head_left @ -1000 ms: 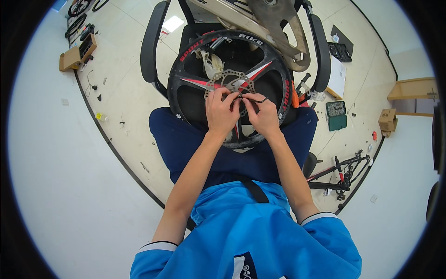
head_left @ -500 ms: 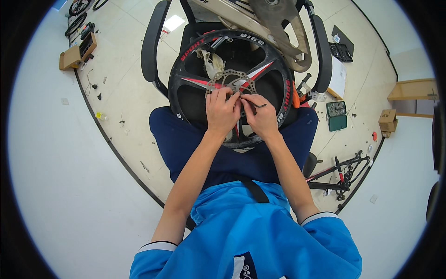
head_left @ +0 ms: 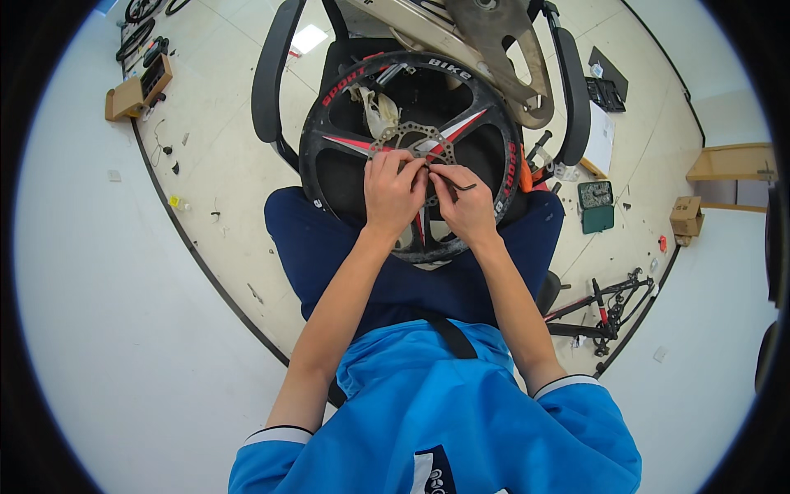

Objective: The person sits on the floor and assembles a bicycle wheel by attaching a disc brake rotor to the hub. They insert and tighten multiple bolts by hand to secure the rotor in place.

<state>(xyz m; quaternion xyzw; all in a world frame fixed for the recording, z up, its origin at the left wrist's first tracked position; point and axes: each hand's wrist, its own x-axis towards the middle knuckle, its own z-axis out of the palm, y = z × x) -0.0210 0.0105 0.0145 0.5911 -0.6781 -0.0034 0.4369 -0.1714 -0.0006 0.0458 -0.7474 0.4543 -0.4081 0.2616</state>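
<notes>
A black bicycle wheel (head_left: 315, 156) with red and white spokes lies flat across my lap and the chair seat. A perforated metal brake disc (head_left: 411, 129) sits at its hub. My right hand (head_left: 466, 206) pinches a dark bent hex key (head_left: 467, 188), whose short end sticks out past the fingers. My left hand (head_left: 392, 195) is closed over the disc, its fingertips meeting those of the right hand near the hub. What the left fingertips hold, if anything, is hidden. A crumpled pale cloth or wrapping (head_left: 378, 113) lies inside the rim, beyond the disc.
A chair with black armrests (head_left: 269, 78) surrounds the wheel. A pale bicycle frame part (head_left: 494, 58) rests beyond it. On the floor to the right are a green case (head_left: 597, 206) and a black-red bicycle frame (head_left: 605, 317). An opened cardboard box (head_left: 136, 92) stands far left.
The wheel and both hands have shifted very slightly to the right. The right hand keeps its pinch on the hex key, and the left stays at the hub.
</notes>
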